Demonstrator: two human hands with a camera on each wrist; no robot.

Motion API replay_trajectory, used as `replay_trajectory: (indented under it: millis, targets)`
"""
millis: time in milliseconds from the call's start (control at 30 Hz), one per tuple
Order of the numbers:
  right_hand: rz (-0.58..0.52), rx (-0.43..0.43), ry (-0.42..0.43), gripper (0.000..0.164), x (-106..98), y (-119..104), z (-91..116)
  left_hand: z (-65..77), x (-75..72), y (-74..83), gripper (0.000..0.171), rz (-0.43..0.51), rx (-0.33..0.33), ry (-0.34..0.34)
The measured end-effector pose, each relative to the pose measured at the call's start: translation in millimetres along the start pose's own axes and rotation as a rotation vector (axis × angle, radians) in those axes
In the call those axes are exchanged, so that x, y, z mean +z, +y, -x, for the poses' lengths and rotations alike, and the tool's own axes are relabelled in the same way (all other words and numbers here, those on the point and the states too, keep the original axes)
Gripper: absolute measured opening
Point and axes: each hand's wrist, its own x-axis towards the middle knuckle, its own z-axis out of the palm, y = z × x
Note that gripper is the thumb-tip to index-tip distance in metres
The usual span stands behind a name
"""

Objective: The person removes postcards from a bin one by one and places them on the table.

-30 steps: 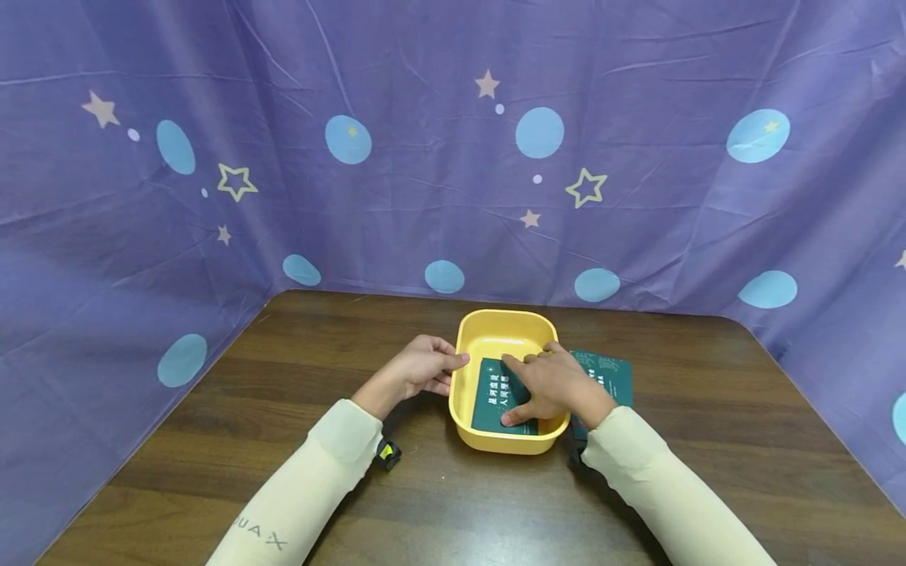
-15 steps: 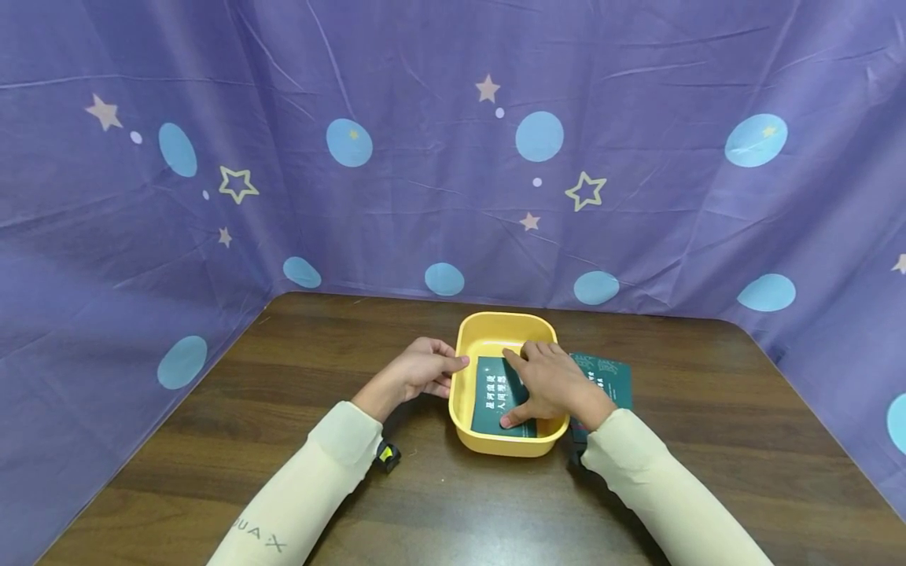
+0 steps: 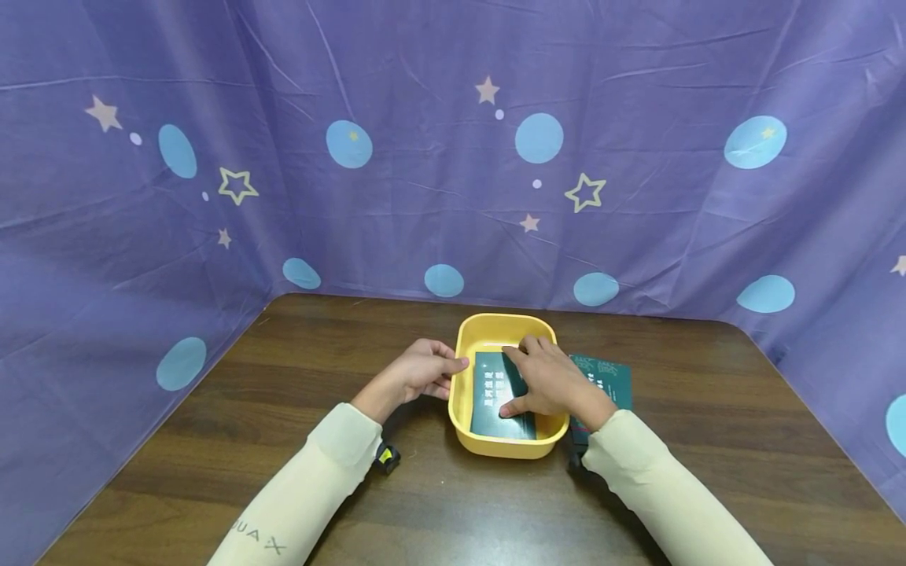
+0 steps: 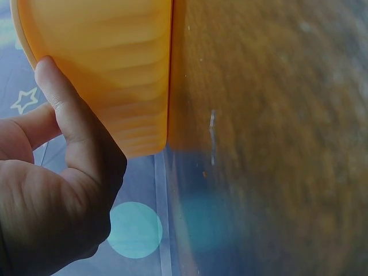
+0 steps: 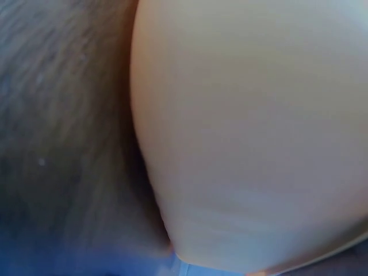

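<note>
Head view: the green booklet has slid a bit left inside the yellow tub and seems flatter, right hand spread over it, left hand pinching the tub's left rim

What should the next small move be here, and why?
Probably ease the right hand off the green booklet, leaving it in the yellow bin: the booklet already lies within the bin's walls, and the left hand holds the bin at one side. A second booklet lies outside, to the right.
</note>
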Motion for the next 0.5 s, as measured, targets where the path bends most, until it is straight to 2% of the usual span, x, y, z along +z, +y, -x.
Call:
replay_trajectory:
  millis: [300, 500]
  targets:
    - [-0.185, 0.005, 0.091, 0.096, -2.0, 1.7, -0.4, 2.0, 0.3, -0.1, 0.026, -0.007, 0.011, 0.002]
    - [-0.278, 0.021, 0.185, 0.087, -5.1, -0.8, -4.2, 2.1, 0.7, -0.3, 0.025, -0.007, 0.017, 0.009]
